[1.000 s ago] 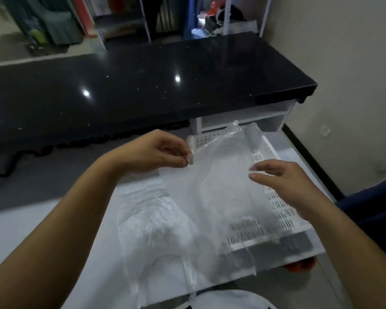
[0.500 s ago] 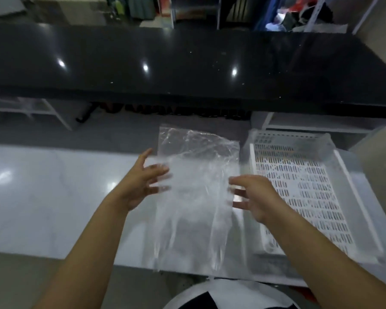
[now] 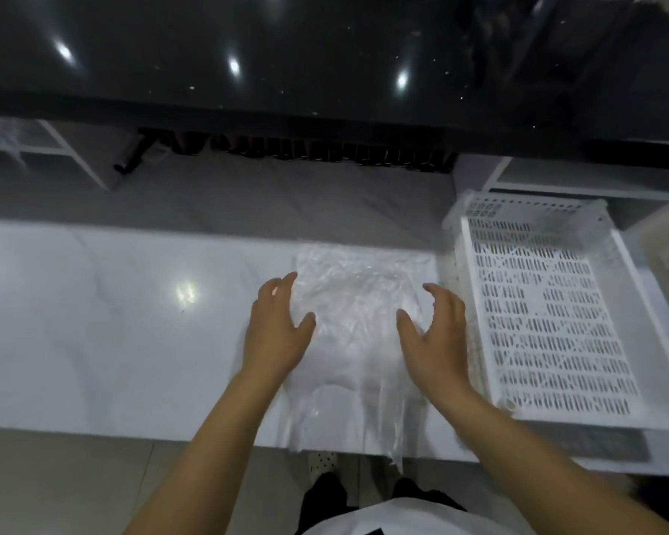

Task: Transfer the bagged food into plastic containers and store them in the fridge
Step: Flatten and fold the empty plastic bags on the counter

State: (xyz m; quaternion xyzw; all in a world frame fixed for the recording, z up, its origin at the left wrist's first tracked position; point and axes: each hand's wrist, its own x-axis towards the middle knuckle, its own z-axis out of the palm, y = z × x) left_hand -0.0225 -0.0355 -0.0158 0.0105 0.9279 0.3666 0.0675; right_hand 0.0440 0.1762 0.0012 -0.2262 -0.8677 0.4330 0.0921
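The clear bag (image 3: 358, 303) hangs over the near edge of the white table (image 3: 113, 322), and both hands cover its sides. The white tray (image 3: 549, 322) is cut off on the right. The things under the black counter (image 3: 286, 63) are too dark to tell.

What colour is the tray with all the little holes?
White. The slotted tray shows plainly in the head view, right of the clear plastic bag.

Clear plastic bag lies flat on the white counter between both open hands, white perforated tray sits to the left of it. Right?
Not quite: the head view shows the white perforated tray to the right of the clear plastic bag, beside the right hand. The rest holds: bag flat on the white counter, between the open left hand and the right.
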